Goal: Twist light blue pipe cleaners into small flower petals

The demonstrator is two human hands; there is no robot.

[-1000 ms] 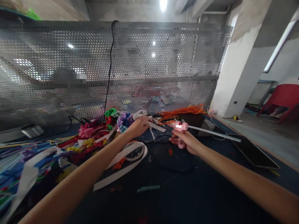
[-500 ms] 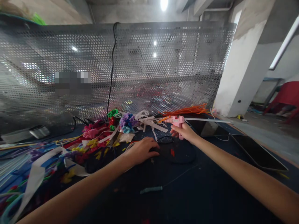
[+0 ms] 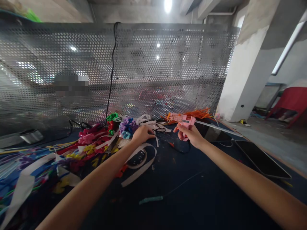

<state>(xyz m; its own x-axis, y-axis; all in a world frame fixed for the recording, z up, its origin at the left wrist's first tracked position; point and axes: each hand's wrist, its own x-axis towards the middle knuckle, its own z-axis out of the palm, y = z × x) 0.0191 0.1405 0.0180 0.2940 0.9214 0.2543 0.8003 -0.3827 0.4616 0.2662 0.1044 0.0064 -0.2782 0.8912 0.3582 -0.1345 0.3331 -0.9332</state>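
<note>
Pink hot-glue gun (image 3: 185, 123), in use over a craft bench (image 3: 192, 191).
Right hand (image 3: 190, 135) closed round the gun's handle, clear glue stick (image 3: 216, 127) projecting rearward, nozzle aimed left above the far bench. Left hand (image 3: 142, 134) has its grip pinched narrow on white ribbon strips (image 3: 153, 126), just beside a purple pipe-cleaner flower (image 3: 127, 124). Tape roll (image 3: 136, 158) nearer; orange pipe cleaners (image 3: 192, 113) behind. Best practice, judged: steady the strip, keep fingers off the nozzle.
</note>
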